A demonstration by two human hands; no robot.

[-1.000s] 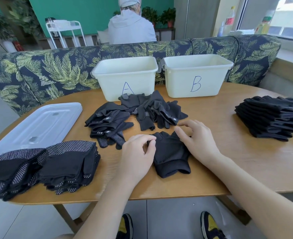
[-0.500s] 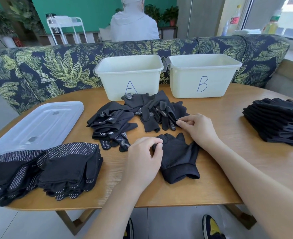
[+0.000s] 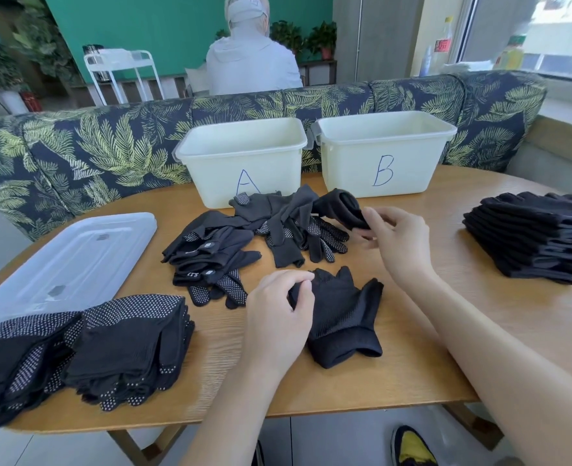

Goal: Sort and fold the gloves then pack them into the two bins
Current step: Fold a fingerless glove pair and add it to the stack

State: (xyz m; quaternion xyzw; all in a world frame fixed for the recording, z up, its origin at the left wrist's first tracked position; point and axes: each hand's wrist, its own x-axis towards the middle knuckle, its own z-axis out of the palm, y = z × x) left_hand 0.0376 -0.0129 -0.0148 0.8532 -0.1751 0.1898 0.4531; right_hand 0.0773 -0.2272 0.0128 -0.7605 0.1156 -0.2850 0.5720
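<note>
A plain black glove (image 3: 341,314) lies flat on the wooden table (image 3: 412,364) in front of me. My left hand (image 3: 278,317) pinches its left edge. My right hand (image 3: 395,237) grips a second black glove (image 3: 341,206) lifted out of the loose glove pile (image 3: 261,237). Behind the pile stand bin A (image 3: 244,159) and bin B (image 3: 385,149), both showing nothing inside. Folded dotted gloves (image 3: 86,344) are stacked at the near left. Folded plain black gloves (image 3: 533,233) are stacked at the right.
A translucent bin lid (image 3: 62,264) lies on the table's left side. A leaf-patterned sofa back (image 3: 110,149) runs behind the table. A person in grey (image 3: 251,65) sits beyond it, facing away. My shoes show under the table edge.
My right hand left the flat glove, reached up to the loose pile and lifted a glove from it. My left hand stayed on the flat glove's edge.
</note>
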